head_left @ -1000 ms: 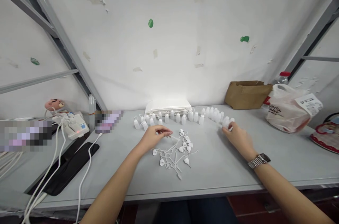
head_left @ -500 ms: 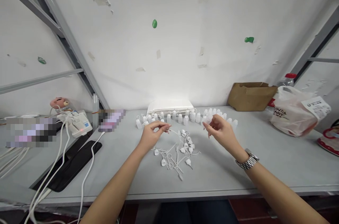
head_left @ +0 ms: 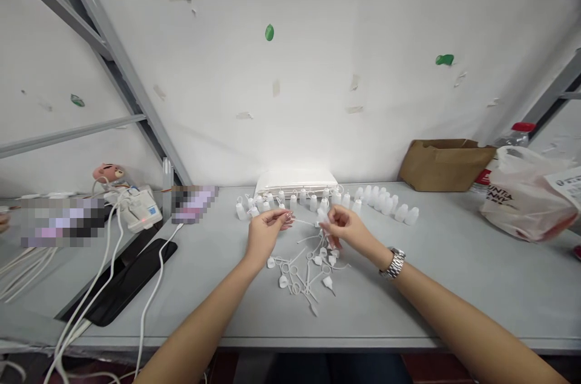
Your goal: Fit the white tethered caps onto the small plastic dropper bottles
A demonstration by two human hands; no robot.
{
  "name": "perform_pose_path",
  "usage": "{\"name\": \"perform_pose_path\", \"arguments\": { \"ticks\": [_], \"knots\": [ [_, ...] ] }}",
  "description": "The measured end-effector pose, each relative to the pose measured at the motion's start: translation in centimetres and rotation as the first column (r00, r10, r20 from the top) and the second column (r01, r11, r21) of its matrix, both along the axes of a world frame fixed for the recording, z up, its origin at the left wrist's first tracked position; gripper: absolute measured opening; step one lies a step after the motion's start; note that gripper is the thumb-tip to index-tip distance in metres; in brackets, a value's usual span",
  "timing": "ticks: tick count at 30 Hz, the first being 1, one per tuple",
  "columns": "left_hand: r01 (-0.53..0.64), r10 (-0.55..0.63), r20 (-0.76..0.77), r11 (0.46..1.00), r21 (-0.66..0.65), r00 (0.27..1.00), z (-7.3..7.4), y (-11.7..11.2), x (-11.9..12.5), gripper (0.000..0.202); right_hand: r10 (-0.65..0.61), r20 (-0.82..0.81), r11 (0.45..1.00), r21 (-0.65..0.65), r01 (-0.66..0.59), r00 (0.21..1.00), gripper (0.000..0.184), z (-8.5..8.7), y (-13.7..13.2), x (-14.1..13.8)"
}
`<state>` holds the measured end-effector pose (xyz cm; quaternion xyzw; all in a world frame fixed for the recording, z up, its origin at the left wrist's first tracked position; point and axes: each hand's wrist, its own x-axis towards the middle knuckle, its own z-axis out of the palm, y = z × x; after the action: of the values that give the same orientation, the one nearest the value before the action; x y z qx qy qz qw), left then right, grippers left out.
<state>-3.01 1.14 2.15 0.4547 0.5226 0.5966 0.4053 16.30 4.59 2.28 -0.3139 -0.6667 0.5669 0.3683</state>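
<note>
My left hand (head_left: 269,232) is closed in a pinch on the end of a thin white strap (head_left: 303,221), which stretches right toward my other hand. At the fingertips of my right hand (head_left: 342,228) is a small translucent bottle (head_left: 323,214), partly hidden by the fingers. The strap's far end meets the fingertips there; whether it touches the bottle I cannot tell. Below both hands lies a loose tangle of white caps with ring-ended straps (head_left: 295,278). Behind them stand several small bottles (head_left: 293,201), some fitted with caps and looped straps.
More small bottles without caps (head_left: 385,202) stand at the right. A brown paper box (head_left: 447,166) and a plastic bag (head_left: 521,196) are beyond them. White flat packs (head_left: 297,179) lie against the wall. Leftward are phones (head_left: 193,203), a power strip (head_left: 138,208), cables and a black pad (head_left: 131,281).
My right hand has moved left from the bottle row to beside my left hand, now with a small bottle. My left hand keeps its pinch. The view has shifted slightly.
</note>
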Motion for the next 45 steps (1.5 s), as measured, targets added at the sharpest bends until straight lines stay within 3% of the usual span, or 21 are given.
{"name": "perform_pose_path", "arguments": {
  "ticks": [6,12,15,18,22,27,32,37,42,45],
  "knots": [
    [0.039,-0.038,0.074,0.999,-0.011,0.996,-0.2,-0.5,1.2,0.024,0.078,-0.014,0.996,-0.031,-0.079,0.997,0.033,-0.6,-1.9,-1.5],
    [0.114,-0.105,0.183,0.993,-0.042,0.978,-0.2,-0.7,1.3,0.030,-0.044,-0.002,0.999,-0.018,0.044,0.999,0.036,-1.5,-1.5,-2.0],
    [0.147,-0.134,0.196,0.988,-0.054,0.971,-0.2,-0.8,1.3,0.032,-0.110,0.083,0.993,0.050,0.106,0.990,0.032,-1.9,-1.4,-1.9],
    [0.170,-0.156,0.203,0.984,-0.053,0.967,-0.1,-0.8,1.3,0.031,-0.207,0.156,0.963,0.208,0.172,0.966,0.029,-2.1,-1.4,-1.7],
    [0.187,-0.172,0.201,0.981,-0.055,0.964,-0.2,-0.8,1.2,0.027,-0.324,0.212,0.877,0.434,0.209,0.922,0.023,-2.1,-1.5,-1.7],
    [0.167,-0.149,0.218,0.984,-0.063,0.965,-0.3,-0.8,1.3,0.027,-0.421,0.215,0.757,0.619,0.211,0.881,0.018,-2.0,-1.9,-1.8],
    [0.187,-0.174,0.270,0.982,-0.022,0.947,-0.2,-0.9,1.5,0.025,-0.501,0.210,0.596,0.787,0.159,0.839,0.013,-2.3,-2.1,-1.7],
    [0.191,-0.165,0.320,0.980,-0.050,0.933,-0.3,-0.8,1.7,0.025,-0.527,0.162,0.427,0.899,0.095,0.834,0.010,-2.6,-2.1,-1.7],
    [0.313,-0.271,0.363,0.948,-0.061,0.891,-0.4,-0.9,2.0,0.022,-0.571,0.138,0.259,0.966,0.017,0.809,0.008,-2.2,-2.2,-1.6],
    [0.327,-0.280,0.384,0.943,-0.064,0.880,-0.4,-1.3,2.0,0.021,-0.582,0.153,0.176,0.983,-0.060,0.799,0.009,-1.9,-2.4,-1.6]
  ]
}}
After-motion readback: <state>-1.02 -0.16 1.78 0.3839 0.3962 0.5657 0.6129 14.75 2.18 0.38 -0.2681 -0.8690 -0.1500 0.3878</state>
